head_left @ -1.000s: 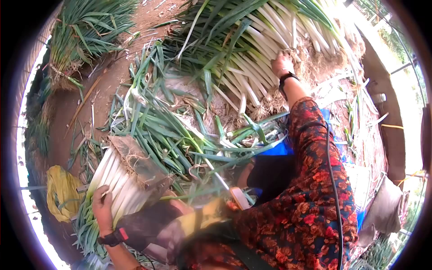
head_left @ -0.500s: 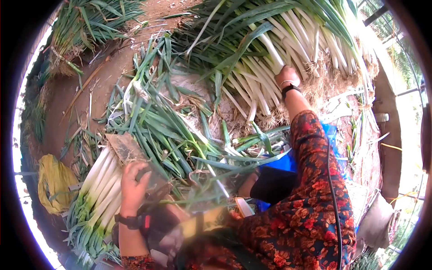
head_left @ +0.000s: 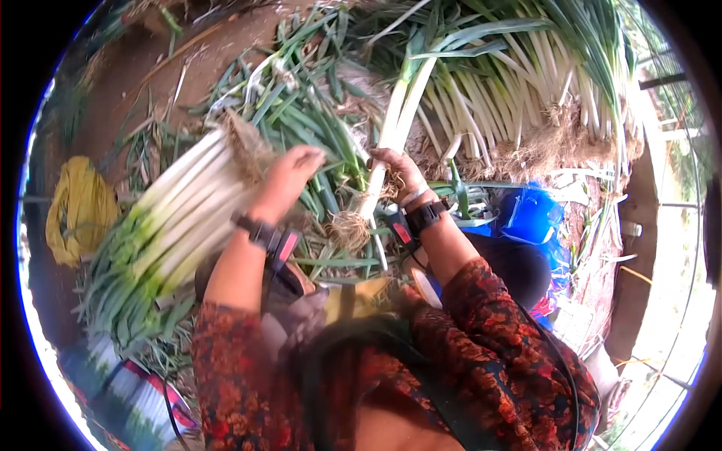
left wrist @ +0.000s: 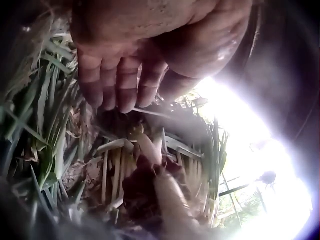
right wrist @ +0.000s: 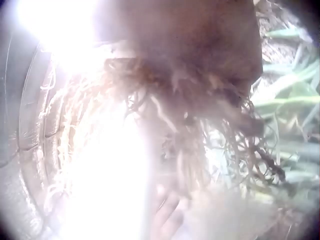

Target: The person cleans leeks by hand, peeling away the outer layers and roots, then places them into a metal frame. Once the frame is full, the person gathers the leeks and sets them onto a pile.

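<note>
My right hand (head_left: 402,173) grips long green onions (head_left: 406,113) by their white shanks, near the root end. Their pale roots (head_left: 350,229) hang below the fist, and the green tops point away from me. Blurred roots (right wrist: 200,120) fill much of the right wrist view. My left hand (head_left: 289,180) hovers just left of the held stalks, its fingers stretched toward them with nothing in its grasp. In the left wrist view its fingers (left wrist: 126,82) lie nearly straight. Below and left of it lies a trimmed row of green onions (head_left: 177,195), white ends toward the hand.
A large heap of untrimmed green onions (head_left: 519,98) lies at the back right, roots facing me. Loose stripped leaves (head_left: 301,98) cover the ground between the piles. A yellow bag (head_left: 75,210) sits at far left; blue plastic (head_left: 530,214) lies right of my arm.
My right hand has pulled green onions from the heap and brought them in toward my body. The left hand has moved right, from the trimmed row toward the held stalks. The view has shifted.
</note>
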`<state>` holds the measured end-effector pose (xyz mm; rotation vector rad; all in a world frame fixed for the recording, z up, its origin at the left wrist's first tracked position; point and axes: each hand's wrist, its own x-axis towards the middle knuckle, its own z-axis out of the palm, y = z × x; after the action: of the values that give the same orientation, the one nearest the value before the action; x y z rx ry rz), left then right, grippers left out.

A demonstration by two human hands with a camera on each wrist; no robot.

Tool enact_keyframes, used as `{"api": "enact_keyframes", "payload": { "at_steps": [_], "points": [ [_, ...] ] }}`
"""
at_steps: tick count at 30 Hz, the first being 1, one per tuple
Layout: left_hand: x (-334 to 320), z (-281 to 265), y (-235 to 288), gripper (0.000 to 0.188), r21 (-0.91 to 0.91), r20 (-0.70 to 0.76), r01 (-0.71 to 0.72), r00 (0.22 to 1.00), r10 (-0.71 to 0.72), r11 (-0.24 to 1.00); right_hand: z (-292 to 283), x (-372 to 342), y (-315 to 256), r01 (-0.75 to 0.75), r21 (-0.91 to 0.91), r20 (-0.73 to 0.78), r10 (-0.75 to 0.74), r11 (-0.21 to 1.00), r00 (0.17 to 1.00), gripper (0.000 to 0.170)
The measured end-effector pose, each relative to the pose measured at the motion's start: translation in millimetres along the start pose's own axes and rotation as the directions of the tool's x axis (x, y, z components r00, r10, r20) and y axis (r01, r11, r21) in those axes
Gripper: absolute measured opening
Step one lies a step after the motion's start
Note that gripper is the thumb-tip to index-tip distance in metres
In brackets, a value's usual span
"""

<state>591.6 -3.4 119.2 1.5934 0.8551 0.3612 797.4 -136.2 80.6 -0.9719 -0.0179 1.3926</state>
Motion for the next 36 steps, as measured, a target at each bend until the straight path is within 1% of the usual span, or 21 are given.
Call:
{"api": "enact_keyframes", "payload": {
  "at_steps": [2,5,6,7,9,10,13,14,17,18,19,21,22,25,26,27,29,31,32,35,36],
  "points": [
    [3.7,8.1,14.7,0.037,-0.229,0.119,0.198,0.977,-0.175,0.953,23.7,-28.6,11.9,-0.039,0.084,0.104,0.03,0.996,0.994,0.016],
    [8.6,22.7,14.0,0.048,-0.473,0.358,0.474,0.873,-0.33,0.742,53.0,-78.7,18.9,-0.088,-0.046,0.149,0.094,0.995,0.984,0.016],
    [26.8,33.9,-9.7,0.054,-0.584,0.476,0.485,0.854,-0.21,0.651,57.4,-87.4,23.4,-0.146,-0.044,0.226,0.152,0.988,0.962,0.018],
    [35.9,46.3,-29.5,0.061,-0.675,0.562,0.504,0.824,-0.067,0.539,70.4,-105.8,20.8,-0.188,-0.111,0.166,0.205,0.976,0.965,0.023],
    [13.8,59.1,12.8,0.055,-0.707,0.34,0.431,0.902,-0.264,0.561,88.4,-130.6,20.4,-0.101,-0.2,0.185,0.139,0.974,0.973,0.029],
    [16.5,54.8,14.8,0.049,-0.724,0.513,0.487,0.853,-0.09,0.488,88.5,-135.2,17.3,-0.1,-0.311,0.212,0.171,0.945,0.962,0.037],
    [7.2,59.2,27.3,0.047,-0.842,0.476,0.439,0.878,0.049,0.315,99.1,-161.6,4.5,-0.128,-0.377,0.161,0.2,0.917,0.966,0.044],
    [8.7,60.9,30.1,0.046,-0.866,0.446,0.407,0.892,0.079,0.292,101.3,-166.8,5.4,-0.071,-0.411,0.187,0.161,0.909,0.969,0.05],
    [19.4,54.6,35.5,0.046,-0.916,0.377,0.326,0.897,0.228,0.233,98.6,-184.9,-2.5,-0.008,-0.638,0.187,0.166,0.77,0.968,0.056],
    [22.9,47.4,35.9,0.047,-0.936,0.309,0.238,0.908,0.282,0.259,99.1,-194.4,-9.2,-0.083,-0.692,0.167,0.271,0.717,0.948,0.06],
    [25.6,39.6,37.6,0.048,-0.939,0.269,0.188,0.923,0.276,0.288,109.4,-208.0,-3.5,-0.027,-0.651,0.209,0.213,0.759,0.954,0.058],
    [31.6,25.3,40.7,0.049,-0.933,0.191,0.091,0.946,0.264,0.349,92.9,-210.8,5.7,-0.009,-0.672,0.247,0.236,0.74,0.94,0.057],
    [29.7,22.1,43.4,0.044,-0.955,0.165,0.107,0.966,0.198,0.278,82.6,-211.8,5.1,-0.07,-0.65,0.228,0.282,0.757,0.932,0.056],
    [16.5,20.1,53.0,0.038,-0.921,0.047,-0.022,0.985,0.166,0.389,65.7,-202.4,12.9,-0.06,-0.632,0.207,0.242,0.772,0.948,0.054],
    [11.5,21.4,53.1,0.04,-0.888,-0.01,-0.088,0.985,0.173,0.452,65.6,-200.6,12.7,-0.034,-0.702,0.184,0.227,0.711,0.956,0.054],
    [11.1,24.0,49.8,0.034,-0.88,-0.033,-0.079,0.994,0.106,0.469,49.7,-189.7,22.8,-0.051,-0.649,0.192,0.228,0.759,0.954,0.047],
    [4.4,30.8,49.3,0.029,-0.843,-0.153,-0.201,0.979,0.137,0.498,51.4,-183.2,31.2,0.018,-0.799,0.079,0.075,0.601,0.994,0.047],
    [14.5,41.5,37.5,0.035,-0.761,-0.31,-0.317,0.944,0.113,0.565,70.3,-184.1,32.4,-0.105,-0.945,-0.13,-0.06,0.311,0.99,0.051],
    [14.6,44.5,36.3,0.036,-0.751,-0.33,-0.338,0.936,0.121,0.567,58.7,-171.4,45.2,-0.021,-0.987,-0.056,-0.223,0.159,0.973,0.052],
    [16.4,45.0,28.8,0.039,-0.728,-0.343,-0.367,0.926,0.156,0.578,58.9,-155.9,61.4,0.034,-0.999,0.047,-0.399,-0.039,0.916,0.055],
    [17.6,42.7,26.4,0.039,-0.722,-0.341,-0.374,0.924,0.171,0.583,62.7,-161.4,62.7,0.04,-0.998,0.052,-0.414,-0.038,0.909,0.056]
  ]
}}
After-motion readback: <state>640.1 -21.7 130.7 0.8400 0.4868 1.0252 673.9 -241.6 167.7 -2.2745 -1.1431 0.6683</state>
